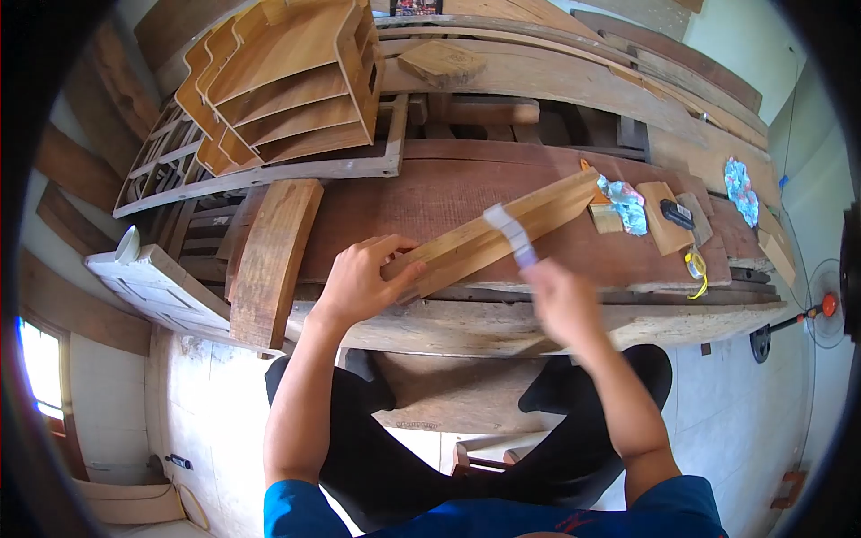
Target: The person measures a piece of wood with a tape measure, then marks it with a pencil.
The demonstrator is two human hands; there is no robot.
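A long squared wooden beam (502, 235) lies at a slant across a reddish-brown plank. My left hand (368, 273) grips its near left end, thumb on one side and fingers on the other. In my right hand (563, 300), blurred by motion, is a pale, slim-handled tool (511, 235) with a whitish end. That end is over the beam's upper face; the blur hides its exact kind and whether it touches the wood. Right of the beam's far end lie a crumpled blue patterned wrapper (625, 208), a black device (676, 213) and a tape measure (695, 263).
A tiered wooden rack (287, 81) stands at the back left. A thick wooden block (276, 260) lies left of my left hand. Long boards (556, 72) are stacked behind the reddish-brown plank (386, 193). A fan (821, 305) is at the far right.
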